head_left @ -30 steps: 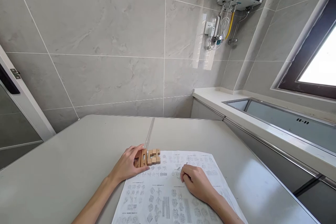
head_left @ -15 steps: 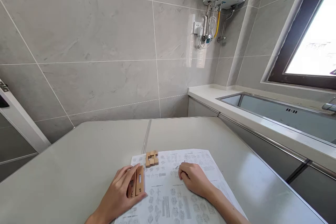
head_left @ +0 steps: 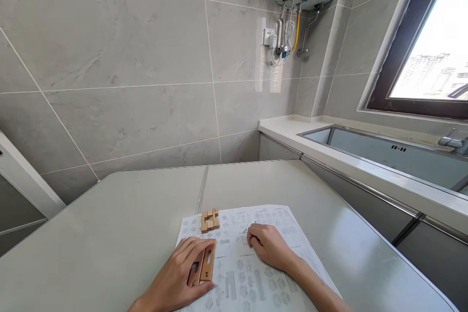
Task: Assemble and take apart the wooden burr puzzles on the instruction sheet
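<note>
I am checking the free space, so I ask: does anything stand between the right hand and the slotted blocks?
Nothing visible stands between the right hand and the slotted blocks; only paper lies there. The left hand grips the blocks from their other side.

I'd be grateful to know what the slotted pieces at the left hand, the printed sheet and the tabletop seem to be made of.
Slotted pieces: probably wood, smooth and perhaps lightly varnished, judging by the warm brown tone.
Printed sheet: most likely matte paper, white with grey print and no shine.
Tabletop: smooth and semi-gloss, by its soft reflections; perhaps laminate or glass.
</note>
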A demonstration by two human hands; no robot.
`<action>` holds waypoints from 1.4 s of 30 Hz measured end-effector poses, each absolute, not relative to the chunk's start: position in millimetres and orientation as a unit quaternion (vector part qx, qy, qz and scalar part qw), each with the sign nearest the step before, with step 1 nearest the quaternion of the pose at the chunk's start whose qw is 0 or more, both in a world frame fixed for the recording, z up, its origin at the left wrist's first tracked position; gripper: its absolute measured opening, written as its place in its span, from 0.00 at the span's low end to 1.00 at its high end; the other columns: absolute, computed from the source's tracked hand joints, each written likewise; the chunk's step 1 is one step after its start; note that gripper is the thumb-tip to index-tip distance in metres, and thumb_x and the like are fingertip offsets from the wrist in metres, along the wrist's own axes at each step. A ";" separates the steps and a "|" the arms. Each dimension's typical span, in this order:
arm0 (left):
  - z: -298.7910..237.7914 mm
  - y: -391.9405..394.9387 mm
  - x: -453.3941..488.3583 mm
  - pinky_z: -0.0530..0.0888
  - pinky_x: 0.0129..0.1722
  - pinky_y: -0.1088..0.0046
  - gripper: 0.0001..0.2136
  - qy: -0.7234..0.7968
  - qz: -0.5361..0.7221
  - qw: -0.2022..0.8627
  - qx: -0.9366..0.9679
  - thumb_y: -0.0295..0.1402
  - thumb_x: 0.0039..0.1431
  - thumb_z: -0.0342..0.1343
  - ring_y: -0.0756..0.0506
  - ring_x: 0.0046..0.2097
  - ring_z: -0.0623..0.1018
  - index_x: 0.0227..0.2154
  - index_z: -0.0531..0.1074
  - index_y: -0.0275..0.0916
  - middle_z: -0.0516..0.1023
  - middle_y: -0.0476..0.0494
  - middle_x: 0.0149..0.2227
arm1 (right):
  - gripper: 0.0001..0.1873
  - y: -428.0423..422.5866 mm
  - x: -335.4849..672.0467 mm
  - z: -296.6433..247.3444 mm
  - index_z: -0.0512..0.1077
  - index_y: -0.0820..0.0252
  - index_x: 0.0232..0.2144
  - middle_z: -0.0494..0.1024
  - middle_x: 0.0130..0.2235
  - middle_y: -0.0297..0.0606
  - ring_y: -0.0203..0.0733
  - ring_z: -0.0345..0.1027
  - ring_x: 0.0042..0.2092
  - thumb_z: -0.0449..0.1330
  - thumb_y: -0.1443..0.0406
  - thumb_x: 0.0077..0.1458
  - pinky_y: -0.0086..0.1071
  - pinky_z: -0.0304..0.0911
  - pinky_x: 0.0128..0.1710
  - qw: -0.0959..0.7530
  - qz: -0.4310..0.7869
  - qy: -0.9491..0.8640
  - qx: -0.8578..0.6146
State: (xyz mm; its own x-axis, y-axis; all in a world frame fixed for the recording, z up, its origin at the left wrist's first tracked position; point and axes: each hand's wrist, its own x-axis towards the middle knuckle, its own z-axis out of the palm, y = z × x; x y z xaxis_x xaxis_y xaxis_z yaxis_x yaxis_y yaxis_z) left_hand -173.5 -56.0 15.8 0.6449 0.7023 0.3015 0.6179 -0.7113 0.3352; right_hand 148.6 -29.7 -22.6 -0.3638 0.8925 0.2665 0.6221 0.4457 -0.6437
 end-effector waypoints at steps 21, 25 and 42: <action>4.2 -15.3 -93.2 0.72 0.63 0.51 0.44 0.220 0.184 0.189 0.939 0.55 0.53 0.73 0.32 0.62 0.76 0.67 0.62 0.45 0.74 0.35 0.63 | 0.18 -97.9 146.7 0.7 0.66 0.49 0.59 0.73 0.60 0.42 0.46 0.76 0.50 0.53 0.65 0.70 0.44 0.72 0.52 0.262 0.284 -0.741 -0.549; 7.0 -12.7 -108.6 0.70 0.66 0.48 0.47 0.225 0.169 0.193 0.940 0.58 0.50 0.73 0.31 0.63 0.75 0.67 0.60 0.45 0.74 0.34 0.63 | 0.24 -121.8 139.6 -11.1 0.63 0.47 0.64 0.70 0.67 0.42 0.51 0.67 0.65 0.58 0.62 0.68 0.49 0.66 0.65 0.300 0.264 -0.719 -0.569; 10.3 -14.9 -124.6 0.75 0.62 0.48 0.43 0.278 0.175 0.211 0.921 0.47 0.52 0.76 0.32 0.63 0.75 0.67 0.63 0.45 0.75 0.36 0.61 | 0.44 -121.6 127.0 -28.6 0.55 0.45 0.73 0.59 0.76 0.43 0.58 0.54 0.75 0.69 0.59 0.61 0.58 0.60 0.71 0.297 0.212 -0.739 -0.566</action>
State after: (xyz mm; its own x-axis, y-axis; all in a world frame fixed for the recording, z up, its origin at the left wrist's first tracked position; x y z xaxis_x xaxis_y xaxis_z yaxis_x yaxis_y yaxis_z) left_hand -124.6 -14.9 10.3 0.7844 0.5855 0.2045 0.4379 -0.7564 0.4860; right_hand 127.0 -121.6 -28.6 -0.1835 0.9626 0.1993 0.7103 0.2700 -0.6500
